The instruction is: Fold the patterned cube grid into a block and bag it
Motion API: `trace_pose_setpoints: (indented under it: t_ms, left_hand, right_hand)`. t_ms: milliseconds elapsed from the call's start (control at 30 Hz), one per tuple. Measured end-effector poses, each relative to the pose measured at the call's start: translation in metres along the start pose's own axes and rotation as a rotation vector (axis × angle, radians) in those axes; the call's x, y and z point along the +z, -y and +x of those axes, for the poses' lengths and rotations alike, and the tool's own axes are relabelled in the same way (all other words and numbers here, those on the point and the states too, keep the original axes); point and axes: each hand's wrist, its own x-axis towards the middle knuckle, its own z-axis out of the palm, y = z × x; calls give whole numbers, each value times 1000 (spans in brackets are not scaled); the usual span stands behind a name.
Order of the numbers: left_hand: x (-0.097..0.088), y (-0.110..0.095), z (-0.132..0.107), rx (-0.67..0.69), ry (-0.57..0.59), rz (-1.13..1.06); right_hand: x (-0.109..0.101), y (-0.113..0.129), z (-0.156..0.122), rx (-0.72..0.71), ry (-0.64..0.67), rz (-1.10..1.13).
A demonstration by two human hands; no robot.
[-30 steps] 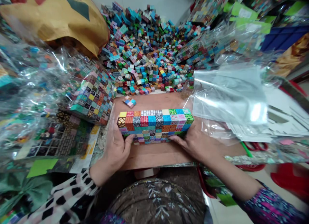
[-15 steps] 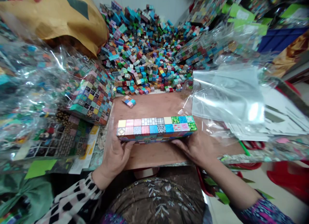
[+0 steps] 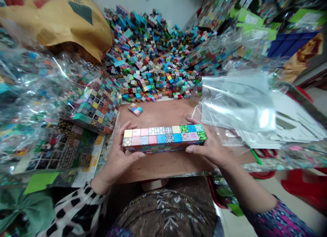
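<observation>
A long block of small patterned cubes (image 3: 163,137), two cubes wide on top, is held just above a brown board (image 3: 163,162). My left hand (image 3: 118,155) grips its left end, fingers behind and thumb in front. My right hand (image 3: 208,146) clasps the right end the same way. Both hands are closed on the block.
A big heap of loose coloured cubes (image 3: 153,56) fills the back. A small cluster of cubes (image 3: 135,109) lies on the board. Bagged cube sets (image 3: 95,102) sit left, clear plastic bags (image 3: 237,100) and papers right, a yellow sack (image 3: 58,22) at upper left.
The block was tipped so its patterned side faced me; now it lies flat and is lifted slightly. Both hands have shifted from its front edge to its two ends.
</observation>
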Motion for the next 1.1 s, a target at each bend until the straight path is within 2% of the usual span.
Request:
trace_pose_setpoints:
  t_ms: [167, 333, 567, 700, 867, 933, 1000, 1100]
  left_hand:
    - [4, 3, 4, -38, -55, -10]
    - [2, 8, 3, -36, -62, -3]
    - [-7, -1, 4, 8, 55, -97]
    - [-7, 1, 4, -11, 43, -164]
    - [-7, 3, 2, -54, 36, -143]
    - [-9, -1, 3, -12, 61, -128]
    - [-12, -10, 6, 101, 75, -55]
    - [-15, -34, 15, 335, 80, 285]
  right_hand:
    - [5, -6, 2, 30, -13, 78]
    - [4, -17, 2, 27, -17, 38]
    - [-4, 4, 4, -62, -14, -21]
    - [-4, 13, 6, -35, -29, 25]
    - [-3, 7, 6, -41, -28, -11]
    - [-5, 9, 5, -93, -11, -41]
    - [-8, 19, 3, -198, 6, -146]
    - [-10, 47, 3, -414, 35, -537]
